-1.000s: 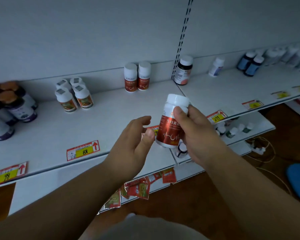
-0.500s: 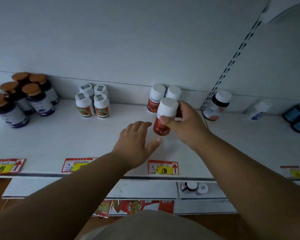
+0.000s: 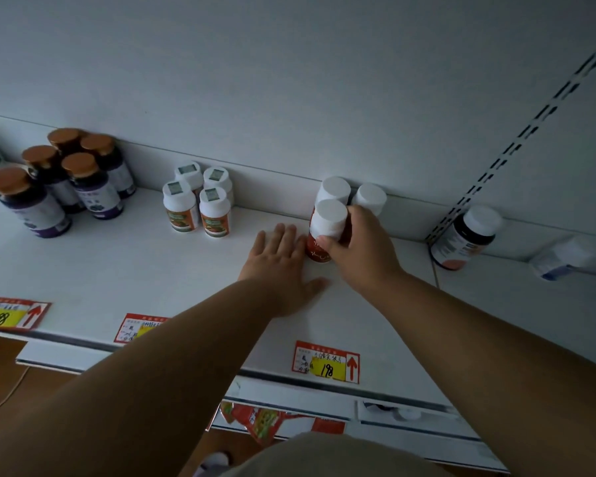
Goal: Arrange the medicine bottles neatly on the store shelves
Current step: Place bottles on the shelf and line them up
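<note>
My right hand (image 3: pixel 362 251) grips a white-capped bottle with a red label (image 3: pixel 326 228), its base at or just above the white shelf (image 3: pixel 152 270), directly in front of two matching red-label bottles (image 3: pixel 336 191) by the back wall. My left hand (image 3: pixel 279 266) lies flat on the shelf with straight fingers, its fingertips just left of the held bottle. My right fingers hide part of the rear right bottle (image 3: pixel 370 197).
Several small white bottles with orange-green labels (image 3: pixel 197 201) stand to the left, several brown-capped dark bottles (image 3: pixel 59 177) further left. A dark bottle with a white cap (image 3: pixel 465 237) stands right of the slotted upright. Price tags (image 3: pixel 326 361) line the shelf's front edge.
My right hand has carried the red-label bottle from in front of me down to the shelf in front of the matching pair. My left hand has settled flat on the shelf.
</note>
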`<state>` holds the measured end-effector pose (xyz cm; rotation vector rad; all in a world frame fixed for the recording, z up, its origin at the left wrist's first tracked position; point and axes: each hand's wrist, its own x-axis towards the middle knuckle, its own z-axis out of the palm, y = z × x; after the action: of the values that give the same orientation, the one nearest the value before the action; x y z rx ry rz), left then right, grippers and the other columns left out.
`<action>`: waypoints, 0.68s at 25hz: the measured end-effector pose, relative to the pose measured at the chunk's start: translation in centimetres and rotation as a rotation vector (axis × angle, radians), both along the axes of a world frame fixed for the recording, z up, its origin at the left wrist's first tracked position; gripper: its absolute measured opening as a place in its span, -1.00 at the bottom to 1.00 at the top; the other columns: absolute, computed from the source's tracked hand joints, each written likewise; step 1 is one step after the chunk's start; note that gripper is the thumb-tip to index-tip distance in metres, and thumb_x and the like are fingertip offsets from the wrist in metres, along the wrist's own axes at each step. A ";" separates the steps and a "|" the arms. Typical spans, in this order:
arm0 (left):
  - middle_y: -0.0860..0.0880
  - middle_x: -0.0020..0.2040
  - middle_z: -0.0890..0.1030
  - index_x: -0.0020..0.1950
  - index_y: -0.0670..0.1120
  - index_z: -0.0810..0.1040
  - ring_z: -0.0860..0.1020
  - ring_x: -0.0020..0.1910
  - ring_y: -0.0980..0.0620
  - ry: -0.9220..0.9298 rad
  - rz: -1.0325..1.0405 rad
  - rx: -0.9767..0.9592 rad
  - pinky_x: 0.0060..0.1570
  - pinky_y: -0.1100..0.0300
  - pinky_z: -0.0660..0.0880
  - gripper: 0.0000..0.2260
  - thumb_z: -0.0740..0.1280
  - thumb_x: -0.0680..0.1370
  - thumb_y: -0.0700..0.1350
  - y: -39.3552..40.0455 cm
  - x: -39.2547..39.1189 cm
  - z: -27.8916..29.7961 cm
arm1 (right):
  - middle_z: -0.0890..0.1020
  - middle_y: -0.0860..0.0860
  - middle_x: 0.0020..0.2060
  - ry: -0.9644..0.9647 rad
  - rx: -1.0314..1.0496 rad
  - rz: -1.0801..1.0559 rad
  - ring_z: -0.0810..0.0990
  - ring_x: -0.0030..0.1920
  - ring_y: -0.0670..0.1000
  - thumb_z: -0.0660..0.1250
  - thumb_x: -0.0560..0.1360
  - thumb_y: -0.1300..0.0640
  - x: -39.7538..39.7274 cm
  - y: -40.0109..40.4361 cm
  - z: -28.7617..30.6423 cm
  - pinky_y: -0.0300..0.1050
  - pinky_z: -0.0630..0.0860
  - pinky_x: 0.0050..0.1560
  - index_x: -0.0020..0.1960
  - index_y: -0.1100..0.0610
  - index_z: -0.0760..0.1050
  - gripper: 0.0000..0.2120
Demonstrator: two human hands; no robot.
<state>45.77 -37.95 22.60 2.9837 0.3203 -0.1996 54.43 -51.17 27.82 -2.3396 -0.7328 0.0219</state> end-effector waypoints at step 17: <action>-0.08 0.23 0.55 0.33 -0.07 0.45 0.54 0.14 -0.11 -0.417 -0.345 -0.410 0.17 -0.02 0.47 -0.62 0.36 0.52 -0.05 -3.8 -11.4 3.5 | 0.59 0.07 0.07 -0.166 -0.139 -0.276 0.56 0.05 0.10 0.39 0.49 0.06 -16.1 -7.6 1.1 0.11 0.55 0.04 0.19 0.15 0.55 -0.69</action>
<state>34.40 -41.75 26.09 2.5602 -0.2538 0.2882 38.32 -58.76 28.88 -2.5796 -0.4931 -0.2524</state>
